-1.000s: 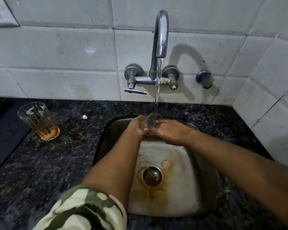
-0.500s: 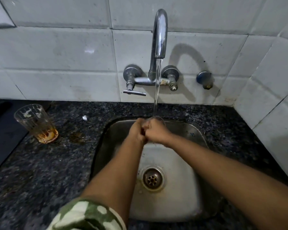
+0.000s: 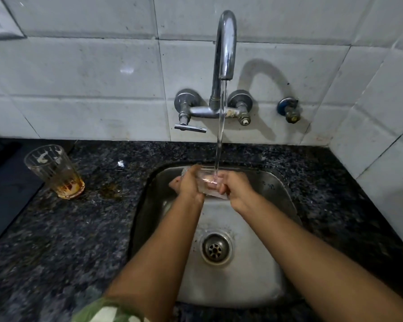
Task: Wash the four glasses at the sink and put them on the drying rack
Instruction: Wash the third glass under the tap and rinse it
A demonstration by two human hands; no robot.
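A clear glass (image 3: 208, 182) lies on its side over the steel sink (image 3: 277, 187), under the running water from the tap (image 3: 225, 49). My left hand (image 3: 187, 184) grips its left end and my right hand (image 3: 236, 187) grips its right end, fingers curled round it. The stream lands on the glass between my hands. A second glass (image 3: 54, 171) with brown liquid at the bottom stands upright on the dark counter at the left. No drying rack is in view.
The dark granite counter (image 3: 68, 240) surrounds the sink, with a brown spill (image 3: 111, 190) next to the standing glass. The drain (image 3: 216, 248) sits mid-basin. A tap lever (image 3: 190, 128) and a side valve (image 3: 289, 110) project from the tiled wall.
The glass has turned from upright to lying sideways under the stream. My hands have shifted apart to its two ends. The brown stains on the sink floor have washed away.
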